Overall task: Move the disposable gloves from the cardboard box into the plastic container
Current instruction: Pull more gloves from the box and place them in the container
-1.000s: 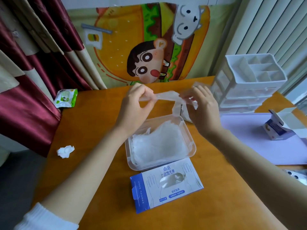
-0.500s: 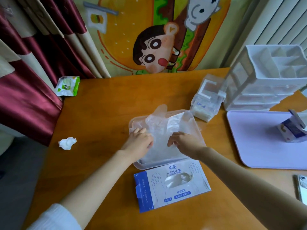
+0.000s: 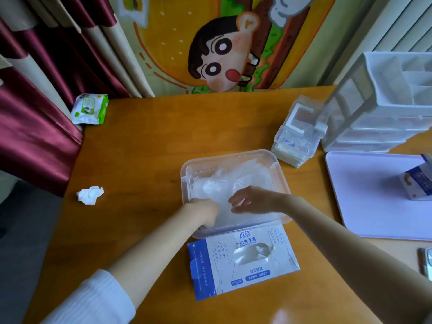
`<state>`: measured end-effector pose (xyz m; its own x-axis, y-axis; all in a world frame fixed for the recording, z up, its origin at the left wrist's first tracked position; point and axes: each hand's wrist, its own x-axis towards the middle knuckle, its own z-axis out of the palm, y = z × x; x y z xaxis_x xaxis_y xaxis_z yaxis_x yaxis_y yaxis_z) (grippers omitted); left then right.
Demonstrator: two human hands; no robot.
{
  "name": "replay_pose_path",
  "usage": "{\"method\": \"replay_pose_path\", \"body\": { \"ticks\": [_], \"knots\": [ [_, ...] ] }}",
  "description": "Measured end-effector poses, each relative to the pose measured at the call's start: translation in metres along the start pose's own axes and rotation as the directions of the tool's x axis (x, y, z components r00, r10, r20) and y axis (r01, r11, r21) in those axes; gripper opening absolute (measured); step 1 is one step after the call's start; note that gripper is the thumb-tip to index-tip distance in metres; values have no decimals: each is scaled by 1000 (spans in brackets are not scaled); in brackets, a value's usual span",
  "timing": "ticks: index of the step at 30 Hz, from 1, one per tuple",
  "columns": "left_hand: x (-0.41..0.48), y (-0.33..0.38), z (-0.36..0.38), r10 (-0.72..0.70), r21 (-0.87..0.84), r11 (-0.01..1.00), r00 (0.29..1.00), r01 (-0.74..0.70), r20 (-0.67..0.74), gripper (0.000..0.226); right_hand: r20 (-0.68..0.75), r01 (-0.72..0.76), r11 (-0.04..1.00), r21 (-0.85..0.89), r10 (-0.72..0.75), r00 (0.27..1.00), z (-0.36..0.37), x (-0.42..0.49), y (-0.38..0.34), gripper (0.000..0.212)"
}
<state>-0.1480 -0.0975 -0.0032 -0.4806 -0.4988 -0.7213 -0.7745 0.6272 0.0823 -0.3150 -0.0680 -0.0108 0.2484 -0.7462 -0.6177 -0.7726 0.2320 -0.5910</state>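
The clear plastic container (image 3: pixel 279 168) stands mid-table with a heap of thin transparent disposable gloves (image 3: pixel 230 178) in it. Both my hands are down inside its near half. My left hand (image 3: pixel 203 211) is at the front left corner, its fingers pointing down into the gloves and hidden by the back of the hand. My right hand (image 3: pixel 253 198) lies over the heap with loosely spread fingers touching the film. Just in front of the container lies the white and blue cardboard glove box (image 3: pixel 243 274), flat, with more gloves showing through its oval opening (image 3: pixel 253 252).
A wet-wipe pack (image 3: pixel 90 108) lies at the far left corner and a crumpled tissue (image 3: pixel 90 195) near the left edge. On the right are a small clear lidded box (image 3: pixel 299 134), a white drawer organiser (image 3: pixel 385 101), a lilac tray (image 3: pixel 374 206) with a small carton (image 3: pixel 418 181), and a phone (image 3: pixel 426 263).
One second ago both hands held a glove stretched in the air above the container. They brought it down into the container, and the glove now lies on the heap under them.
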Motion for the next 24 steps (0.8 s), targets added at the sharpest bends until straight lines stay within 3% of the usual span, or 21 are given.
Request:
{"method": "replay_pose_path", "body": {
  "ticks": [3, 5, 6, 9, 13, 18, 20, 24],
  "knots": [
    [3, -1, -5, -35, -151, 989, 971, -1, -236, 28, -259, 28, 995, 93, -3, 966, -6, -1, 5, 23],
    [9, 4, -4, -68, -233, 972, 901, -37, -429, 30, -309, -4, 1000, -8, 2, 951, -4, 1, 11, 23],
    [13, 7, -2, -56, -255, 964, 887, -71, -458, 36, -297, -19, 998, -53, 2, 955, -1, 3, 13, 26],
    [22, 18, 10, -35, -277, 960, 957, -49, -289, 60, -229, -61, 991, -123, 32, 973, 9, 12, 14, 37],
    [37, 15, 20, -70, -103, 993, 992, 60, -101, 80, -236, -81, 936, -343, -3, 972, 16, 21, 13, 55],
    [43, 8, 21, -98, 105, 989, 994, 102, -42, 75, -223, -197, 758, -622, 71, 972, 9, 22, 21, 81],
    [45, 6, 23, -100, 131, 986, 994, 105, -47, 78, -218, -225, 696, -682, 100, 971, 8, 22, 23, 82],
    [44, 4, 24, -120, 204, 971, 993, 122, -19, 76, -223, -220, 613, -759, 73, 972, 8, 23, 21, 59]
  ]
}}
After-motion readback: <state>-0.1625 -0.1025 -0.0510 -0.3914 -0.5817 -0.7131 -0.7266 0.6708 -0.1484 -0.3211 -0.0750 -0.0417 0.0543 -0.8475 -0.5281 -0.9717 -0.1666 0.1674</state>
